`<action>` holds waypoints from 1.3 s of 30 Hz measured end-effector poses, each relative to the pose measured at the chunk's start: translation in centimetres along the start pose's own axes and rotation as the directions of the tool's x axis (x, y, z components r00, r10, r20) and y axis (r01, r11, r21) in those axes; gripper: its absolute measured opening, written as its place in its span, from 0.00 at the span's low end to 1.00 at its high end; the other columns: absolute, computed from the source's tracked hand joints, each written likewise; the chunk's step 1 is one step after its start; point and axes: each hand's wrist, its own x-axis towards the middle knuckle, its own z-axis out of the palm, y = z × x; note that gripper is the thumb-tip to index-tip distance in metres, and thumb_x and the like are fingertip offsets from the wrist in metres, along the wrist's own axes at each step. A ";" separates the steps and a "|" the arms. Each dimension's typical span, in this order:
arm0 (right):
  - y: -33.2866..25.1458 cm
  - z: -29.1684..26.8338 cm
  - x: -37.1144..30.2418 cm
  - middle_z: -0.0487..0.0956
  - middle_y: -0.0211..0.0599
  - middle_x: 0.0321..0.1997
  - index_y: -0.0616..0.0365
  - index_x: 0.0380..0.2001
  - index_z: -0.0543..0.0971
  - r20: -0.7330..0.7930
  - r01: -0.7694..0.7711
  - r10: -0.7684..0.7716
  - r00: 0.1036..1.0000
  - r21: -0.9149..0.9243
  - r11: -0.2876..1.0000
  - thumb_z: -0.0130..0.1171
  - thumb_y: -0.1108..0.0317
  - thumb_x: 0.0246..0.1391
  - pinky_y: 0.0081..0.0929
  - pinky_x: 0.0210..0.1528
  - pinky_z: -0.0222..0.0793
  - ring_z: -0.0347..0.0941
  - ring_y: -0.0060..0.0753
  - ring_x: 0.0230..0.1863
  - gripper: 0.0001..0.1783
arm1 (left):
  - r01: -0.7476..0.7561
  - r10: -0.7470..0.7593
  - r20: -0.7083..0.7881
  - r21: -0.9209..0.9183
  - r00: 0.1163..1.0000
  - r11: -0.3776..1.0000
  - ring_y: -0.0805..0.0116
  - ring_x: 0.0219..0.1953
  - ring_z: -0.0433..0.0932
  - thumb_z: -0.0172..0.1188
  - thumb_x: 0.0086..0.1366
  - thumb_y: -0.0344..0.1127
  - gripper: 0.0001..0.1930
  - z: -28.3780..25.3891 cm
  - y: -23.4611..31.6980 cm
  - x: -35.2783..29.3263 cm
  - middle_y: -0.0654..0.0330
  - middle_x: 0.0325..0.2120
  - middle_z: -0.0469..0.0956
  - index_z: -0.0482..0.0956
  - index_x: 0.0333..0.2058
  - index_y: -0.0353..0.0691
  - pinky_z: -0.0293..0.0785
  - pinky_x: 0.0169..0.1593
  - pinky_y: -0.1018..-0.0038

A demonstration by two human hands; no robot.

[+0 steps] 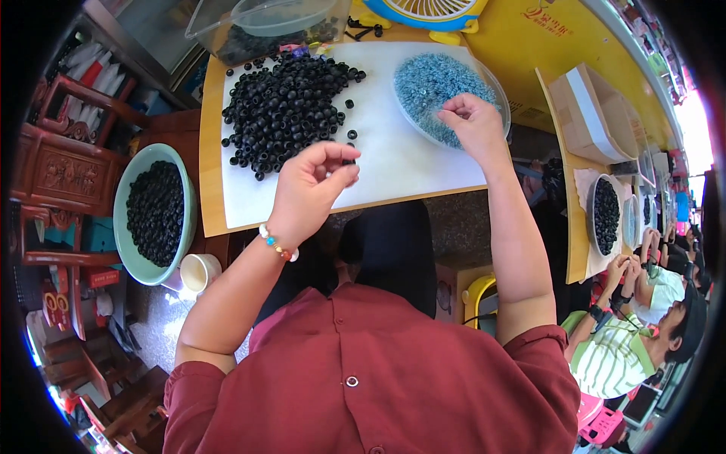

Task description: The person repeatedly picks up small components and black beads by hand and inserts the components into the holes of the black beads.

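My left hand (314,185), a beaded bracelet at its wrist, is closed near the front of the white sheet (378,163). A small black round piece (349,162) shows at its fingertips, mostly hidden by the fingers. Just beyond lies a heap of black round pieces with holes (283,110), a few scattered at its edge. Over a shallow clear dish (505,113) of tiny bluish, see-through pieces (435,79), my right hand (476,127) has thumb and forefinger pinched together. Whatever is between those fingertips is too small to make out.
On the left stands a pale green basin (121,219) of black pieces beside a cream cup (200,272). A clear plastic box (204,34) and a blue-and-yellow fan (431,11) are at the back. Right, people sit along another table (576,227) holding a cardboard box (594,113).
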 end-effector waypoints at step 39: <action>-7.1 3.7 -9.3 0.75 0.23 0.22 0.57 0.24 0.76 0.180 0.484 -0.496 0.850 0.106 0.869 0.62 0.77 0.39 0.17 0.24 0.59 0.62 0.15 0.21 0.06 | 0.429 -0.408 0.191 -0.639 0.893 0.639 0.74 0.30 0.77 0.57 0.62 0.35 0.08 2.4 -2.6 -2.1 0.62 0.29 0.77 0.75 0.34 0.36 0.77 0.37 0.76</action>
